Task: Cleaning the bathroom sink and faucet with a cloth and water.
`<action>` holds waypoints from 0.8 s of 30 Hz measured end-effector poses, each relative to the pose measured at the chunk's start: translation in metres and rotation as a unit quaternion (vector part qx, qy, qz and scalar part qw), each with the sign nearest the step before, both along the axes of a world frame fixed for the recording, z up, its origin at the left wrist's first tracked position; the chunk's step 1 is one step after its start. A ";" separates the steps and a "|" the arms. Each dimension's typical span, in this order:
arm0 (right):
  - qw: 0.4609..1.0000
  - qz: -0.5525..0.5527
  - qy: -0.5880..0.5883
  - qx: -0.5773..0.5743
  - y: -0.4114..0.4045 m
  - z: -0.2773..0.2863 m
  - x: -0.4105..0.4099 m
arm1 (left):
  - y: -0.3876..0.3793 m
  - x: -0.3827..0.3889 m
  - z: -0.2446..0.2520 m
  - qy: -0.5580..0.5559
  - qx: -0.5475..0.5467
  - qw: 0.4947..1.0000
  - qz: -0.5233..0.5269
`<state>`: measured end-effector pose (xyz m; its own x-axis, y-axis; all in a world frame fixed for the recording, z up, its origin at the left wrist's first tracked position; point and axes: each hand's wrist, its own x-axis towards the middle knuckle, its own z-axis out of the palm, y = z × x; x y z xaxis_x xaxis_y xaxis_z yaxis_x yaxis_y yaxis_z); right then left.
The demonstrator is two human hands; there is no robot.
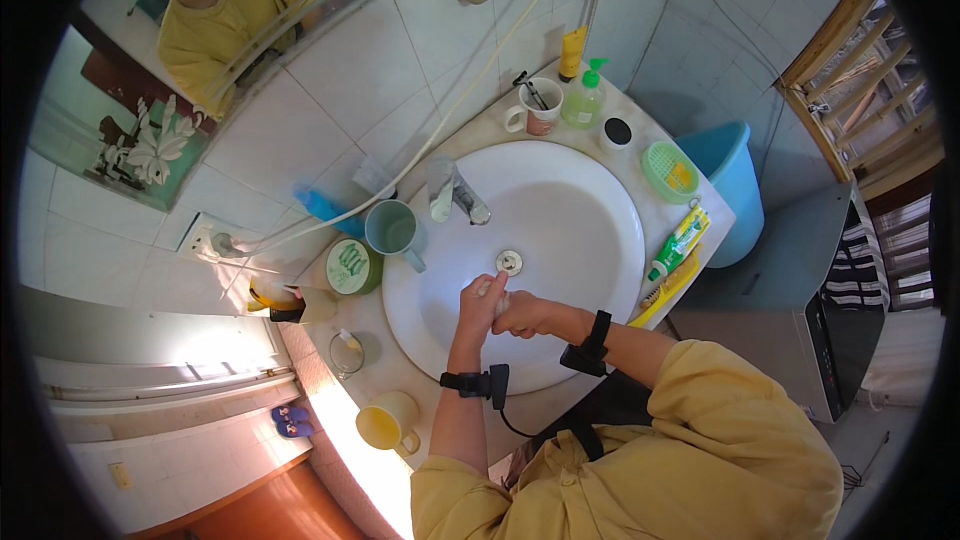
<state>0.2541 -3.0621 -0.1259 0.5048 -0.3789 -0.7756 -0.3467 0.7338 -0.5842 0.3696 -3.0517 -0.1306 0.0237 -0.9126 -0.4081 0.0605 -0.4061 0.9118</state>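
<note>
Over the white washbasin, just below its metal drain, my two hands are pressed together. A small whitish, wet-looking cloth is squeezed between them. My left hand is around its upper part, with the knuckles towards the drain. My right hand grips it from the right side. The fingers partly hide the cloth. Above the hands, the metal faucet points into the bowl, and no running water can be made out. Each wrist wears a black strap with a small box.
Left of the basin stand a blue-grey mug, a round green tub, a glass and a yellow mug. Along the right rim lie a green soap dish, a toothpaste tube and a yellow comb.
</note>
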 end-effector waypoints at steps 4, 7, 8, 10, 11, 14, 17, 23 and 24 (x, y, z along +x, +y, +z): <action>0.927 0.107 0.154 -0.324 0.013 -0.032 0.008 | -0.004 -0.005 -0.016 -0.096 -0.013 0.995 0.002; 0.856 0.110 0.183 -0.471 0.021 -0.035 0.014 | -0.001 -0.005 -0.028 -0.186 -0.030 0.982 0.014; 0.860 0.107 0.215 -0.450 0.024 -0.025 0.016 | 0.001 -0.004 -0.031 -0.221 -0.029 0.974 0.024; 0.858 0.109 0.224 -0.449 0.025 -0.019 0.015 | 0.003 -0.007 -0.032 -0.243 -0.026 0.969 0.038; 0.857 0.113 0.231 -0.448 0.026 -0.016 0.015 | 0.003 -0.008 -0.033 -0.264 -0.023 0.963 0.055; 0.845 0.134 0.227 -0.465 0.028 -0.018 0.016 | 0.007 -0.007 -0.043 -0.288 0.007 0.955 0.073; 0.838 0.169 0.254 -0.453 0.030 -0.013 0.018 | 0.011 -0.005 -0.049 -0.307 0.029 0.948 0.073; 0.831 0.214 0.268 -0.437 0.038 -0.020 0.017 | 0.024 -0.008 -0.055 -0.318 0.057 0.942 0.087; 0.832 0.214 0.268 -0.437 0.040 -0.023 0.016 | 0.026 -0.008 -0.057 -0.319 0.057 0.942 0.086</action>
